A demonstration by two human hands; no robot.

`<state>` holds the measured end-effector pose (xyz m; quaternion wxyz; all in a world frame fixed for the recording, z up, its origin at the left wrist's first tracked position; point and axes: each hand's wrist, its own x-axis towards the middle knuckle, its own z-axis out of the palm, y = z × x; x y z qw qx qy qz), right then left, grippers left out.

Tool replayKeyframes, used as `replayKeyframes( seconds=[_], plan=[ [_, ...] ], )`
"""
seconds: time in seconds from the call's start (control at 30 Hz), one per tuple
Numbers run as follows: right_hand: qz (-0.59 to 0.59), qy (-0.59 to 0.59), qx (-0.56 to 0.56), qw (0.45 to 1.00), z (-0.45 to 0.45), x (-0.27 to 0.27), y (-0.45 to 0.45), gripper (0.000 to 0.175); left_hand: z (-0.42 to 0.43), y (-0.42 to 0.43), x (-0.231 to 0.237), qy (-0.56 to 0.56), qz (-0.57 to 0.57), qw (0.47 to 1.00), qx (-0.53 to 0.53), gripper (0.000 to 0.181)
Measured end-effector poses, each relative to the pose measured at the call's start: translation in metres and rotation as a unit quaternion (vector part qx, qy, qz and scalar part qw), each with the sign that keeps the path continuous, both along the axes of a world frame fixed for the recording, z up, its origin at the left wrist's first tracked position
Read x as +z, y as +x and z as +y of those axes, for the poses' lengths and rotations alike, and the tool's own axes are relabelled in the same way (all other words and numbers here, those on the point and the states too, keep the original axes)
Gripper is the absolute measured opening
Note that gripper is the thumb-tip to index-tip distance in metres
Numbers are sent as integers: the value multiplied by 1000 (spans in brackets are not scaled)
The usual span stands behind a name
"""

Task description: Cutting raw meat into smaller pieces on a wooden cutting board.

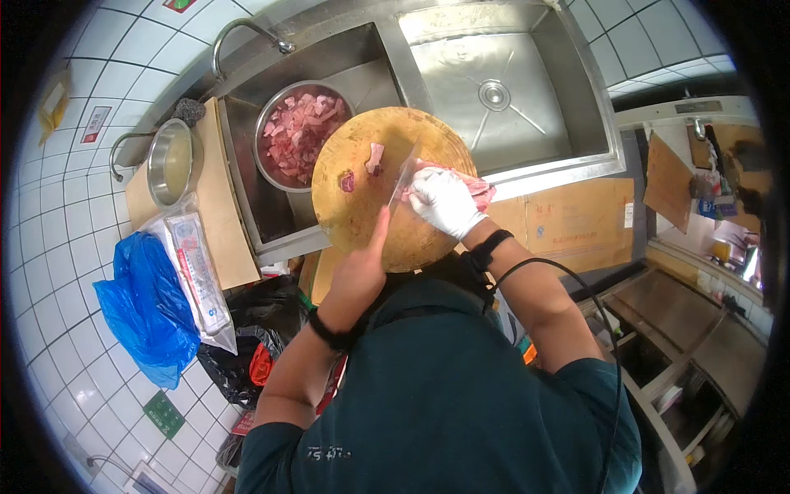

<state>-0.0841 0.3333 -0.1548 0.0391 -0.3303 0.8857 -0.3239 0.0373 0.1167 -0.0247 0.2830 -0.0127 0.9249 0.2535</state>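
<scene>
My bare left hand grips a knife, its index finger stretched out along the blade. The thin knife blade stands edge-on over a round wooden chopping block. On the blade's right side, my right hand wears a white glove and presses down on a piece of raw meat, which reaches past the block's right edge. Two small cut pieces lie left of the blade: a pale meat strip and a dark red meat chunk. My left hand hides the knife's handle.
A steel bowl of cut meat sits in the left sink basin, partly under the block. The right basin has a drain. Left are a steel bowl of cloudy liquid and a blue plastic bag. Cardboard lies right.
</scene>
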Motion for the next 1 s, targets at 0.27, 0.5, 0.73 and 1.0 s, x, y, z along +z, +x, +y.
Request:
replayKeyframes(
  seconds=[0.27, 0.5, 0.73, 1.0],
  plan=[
    [-9, 42, -6, 999, -6, 10, -2, 12, 17, -56, -65, 17, 175, 984, -40, 93],
    [9, 20, -4, 1000, -4, 1, -2, 13, -29, 21, -54, 3, 79, 997, -1, 92],
    [-19, -57, 53, 997, 15, 18, -3, 37, -57, -24, -59, 81, 129, 988, 3, 90],
    [-18, 220, 1, 975, 34, 30, -1, 87, -110, -30, -44, 34, 134, 986, -91, 91]
  ],
)
